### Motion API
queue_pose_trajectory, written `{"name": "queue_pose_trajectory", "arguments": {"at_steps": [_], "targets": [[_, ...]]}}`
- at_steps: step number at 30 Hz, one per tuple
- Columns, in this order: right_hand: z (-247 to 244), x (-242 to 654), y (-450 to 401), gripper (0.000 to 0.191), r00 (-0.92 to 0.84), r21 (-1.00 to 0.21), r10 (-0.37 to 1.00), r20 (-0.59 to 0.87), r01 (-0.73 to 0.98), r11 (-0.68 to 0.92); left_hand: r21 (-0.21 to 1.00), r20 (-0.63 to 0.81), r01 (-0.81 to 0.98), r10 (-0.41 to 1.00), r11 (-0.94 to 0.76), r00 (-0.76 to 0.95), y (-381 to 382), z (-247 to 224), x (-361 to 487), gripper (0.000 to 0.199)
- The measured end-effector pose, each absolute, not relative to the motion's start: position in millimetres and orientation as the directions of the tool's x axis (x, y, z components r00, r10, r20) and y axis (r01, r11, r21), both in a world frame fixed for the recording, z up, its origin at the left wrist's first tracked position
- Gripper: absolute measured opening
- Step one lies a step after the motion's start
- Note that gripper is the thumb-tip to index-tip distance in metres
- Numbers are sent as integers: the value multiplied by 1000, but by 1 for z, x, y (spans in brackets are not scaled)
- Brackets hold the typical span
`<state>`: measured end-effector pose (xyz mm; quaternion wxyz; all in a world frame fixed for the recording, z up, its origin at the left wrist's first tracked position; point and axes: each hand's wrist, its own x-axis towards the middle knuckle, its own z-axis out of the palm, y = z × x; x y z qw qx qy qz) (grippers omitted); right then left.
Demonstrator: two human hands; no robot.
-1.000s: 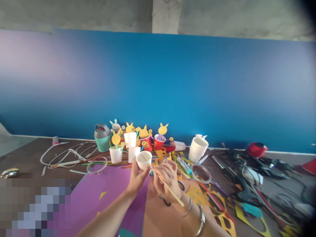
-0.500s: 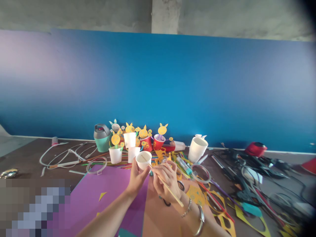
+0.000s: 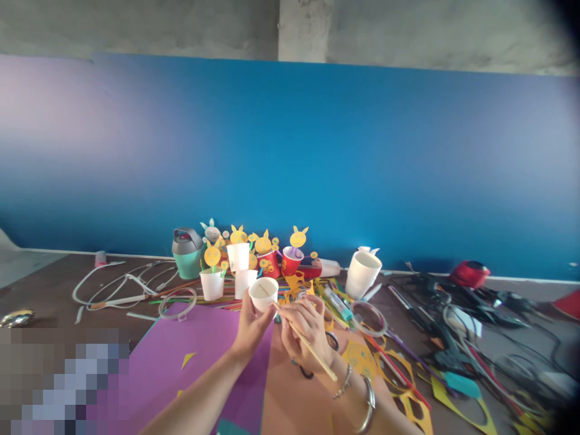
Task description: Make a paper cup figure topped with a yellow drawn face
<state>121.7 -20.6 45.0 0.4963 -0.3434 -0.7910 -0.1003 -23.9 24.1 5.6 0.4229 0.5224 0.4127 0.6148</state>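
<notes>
The left hand (image 3: 252, 329) holds a small white paper cup (image 3: 263, 293) from below and behind, fingers curled round its lower wall, the open mouth tipped toward the camera, above the purple sheet (image 3: 181, 356) and orange sheet (image 3: 299, 399). The right hand (image 3: 309, 329) is pressed together in a pinch round a thin wooden stick (image 3: 308, 345), whose far end meets the cup's side near the rim while the rest slants back past the wrist. The cup looks light and thin-walled, likely to dent under a hard squeeze, so the firmer base ring seems the best place to grip. The stick looks stiff yet slender, probably easy to snap, and a hold close to the working tip should give most control. Behind stand more paper cups (image 3: 238, 256) with yellow cut-outs
</notes>
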Motion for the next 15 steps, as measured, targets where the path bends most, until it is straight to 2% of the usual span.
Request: {"name": "queue_pose_trajectory", "arguments": {"at_steps": [15], "targets": [[35, 122, -18, 40, -249, -219, 451, 857, 617, 756, 942, 305, -143, 952, -304, -18, 25, -1, -27, 49]]}}
